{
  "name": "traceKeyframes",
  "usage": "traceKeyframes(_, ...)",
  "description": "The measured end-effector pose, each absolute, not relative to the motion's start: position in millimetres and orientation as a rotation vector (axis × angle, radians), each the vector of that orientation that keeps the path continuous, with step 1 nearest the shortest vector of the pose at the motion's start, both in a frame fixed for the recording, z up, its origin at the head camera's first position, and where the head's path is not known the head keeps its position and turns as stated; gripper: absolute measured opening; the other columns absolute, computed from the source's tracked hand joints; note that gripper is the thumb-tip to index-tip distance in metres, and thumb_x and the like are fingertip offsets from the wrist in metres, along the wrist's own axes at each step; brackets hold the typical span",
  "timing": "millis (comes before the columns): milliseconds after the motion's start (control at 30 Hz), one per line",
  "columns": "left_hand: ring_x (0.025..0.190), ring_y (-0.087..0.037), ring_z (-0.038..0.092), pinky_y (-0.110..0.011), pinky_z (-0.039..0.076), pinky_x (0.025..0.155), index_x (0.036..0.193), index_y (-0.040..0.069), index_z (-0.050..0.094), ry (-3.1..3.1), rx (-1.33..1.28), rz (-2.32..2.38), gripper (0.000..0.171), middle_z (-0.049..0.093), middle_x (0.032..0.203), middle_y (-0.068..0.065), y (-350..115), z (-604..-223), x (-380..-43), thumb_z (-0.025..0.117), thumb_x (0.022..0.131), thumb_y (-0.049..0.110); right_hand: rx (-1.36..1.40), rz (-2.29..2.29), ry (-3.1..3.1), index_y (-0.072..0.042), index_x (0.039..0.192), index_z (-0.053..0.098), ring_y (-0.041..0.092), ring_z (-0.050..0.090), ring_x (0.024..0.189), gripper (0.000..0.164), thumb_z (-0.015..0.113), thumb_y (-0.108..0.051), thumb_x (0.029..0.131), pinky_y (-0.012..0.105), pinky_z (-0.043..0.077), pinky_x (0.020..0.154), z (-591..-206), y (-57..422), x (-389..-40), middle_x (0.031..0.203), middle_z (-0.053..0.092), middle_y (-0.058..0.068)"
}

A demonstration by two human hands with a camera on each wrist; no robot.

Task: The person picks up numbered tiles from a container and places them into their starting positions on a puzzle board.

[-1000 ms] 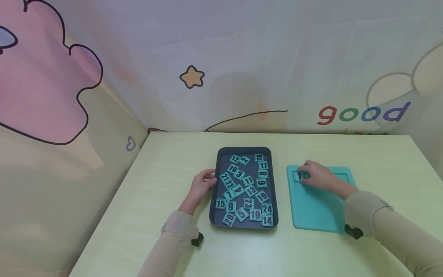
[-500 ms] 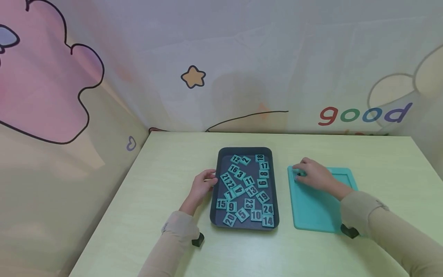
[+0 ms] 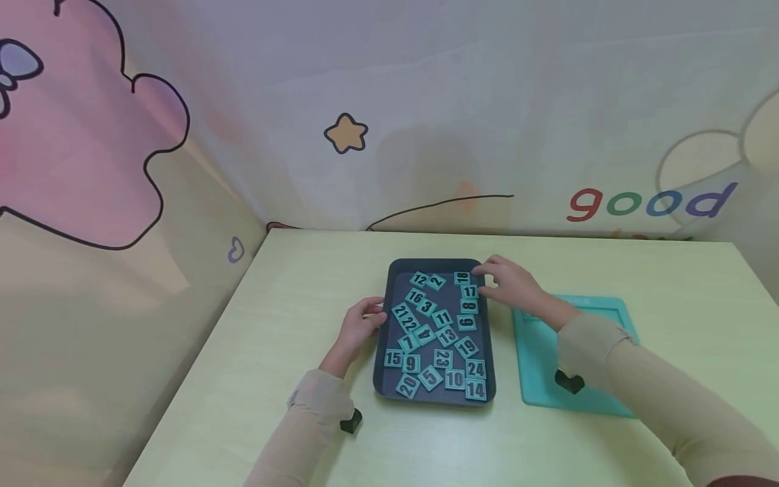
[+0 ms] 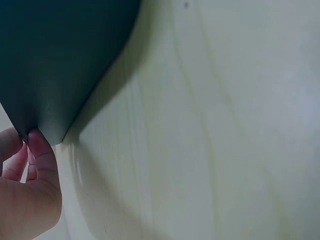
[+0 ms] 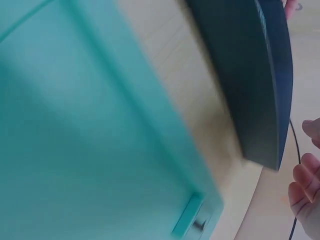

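A dark grey tray (image 3: 379, 385) lies on the table with several numbered teal tiles loose in it. My left hand (image 3: 356, 326) is at the tray's left side; in the left wrist view, thumb and fingers pinch the rim. Over the tray's far right corner is my right hand (image 3: 511, 281), thumb and fingers apart and nothing between them, close to the 18 tile (image 3: 462, 277) and the 17 tile (image 3: 469, 291). The teal board (image 3: 541, 372) lies right of the tray, partly under my right forearm. One tile (image 5: 188, 216) sits in a board corner in the right wrist view.
The pale wooden table (image 3: 292, 270) bears the tray and board side by side, with a narrow gap between them. A printed backdrop (image 3: 438, 101) rises behind the table's far edge. A small black block (image 3: 351, 422) is at the left cuff.
My right hand has left the board's far left corner, where the 1 tile stays, and moved left to the tray's far right corner. The left hand has kept its place.
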State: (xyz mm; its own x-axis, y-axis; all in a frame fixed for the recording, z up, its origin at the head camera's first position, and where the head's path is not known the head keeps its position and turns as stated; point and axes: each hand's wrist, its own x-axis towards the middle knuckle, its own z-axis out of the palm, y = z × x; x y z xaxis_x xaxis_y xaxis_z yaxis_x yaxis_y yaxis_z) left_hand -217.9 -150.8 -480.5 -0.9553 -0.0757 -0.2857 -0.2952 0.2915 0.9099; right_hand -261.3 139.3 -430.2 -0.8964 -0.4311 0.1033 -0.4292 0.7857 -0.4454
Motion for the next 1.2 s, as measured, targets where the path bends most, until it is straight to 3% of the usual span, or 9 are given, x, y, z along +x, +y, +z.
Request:
traceKeyframes(200,0.091,-0.02,0.053,-0.031,0.048,0.078,0.121,0.013,0.052,2.367,-0.33,1.728,0.034,0.054,0.11,-0.01,-153,-480,-218,0.052,0.087,0.011,-0.801,-0.756,2.911,-0.004,0.112,0.059,0.02,0.05,0.078,0.033,0.062,-0.012,0.079,0.033,0.046,0.068,-432,116,-271,0.101,0.054,0.014)
traceKeyframes(600,0.088,-0.018,0.054,-0.03,0.048,0.077,0.121,0.013,0.052,2.381,-0.327,1.723,0.034,0.054,0.11,-0.01,-154,-479,-217,0.052,0.087,0.011,-0.786,-0.756,2.769,-0.002,0.117,0.054,0.031,0.049,0.108,0.036,0.058,-0.008,0.082,0.044,0.04,0.089,-442,90,-290,0.118,0.051,0.018)
traceKeyframes(1200,0.088,-0.017,0.053,-0.029,0.047,0.078,0.122,0.013,0.051,2.384,-0.317,1.706,0.034,0.053,0.109,-0.009,-155,-479,-217,0.051,0.088,0.012,-0.799,-0.53,2.731,-0.008,0.125,0.05,0.034,0.038,0.121,0.044,0.055,-0.007,0.081,0.048,0.032,0.098,-456,67,-301,0.13,0.045,0.015)
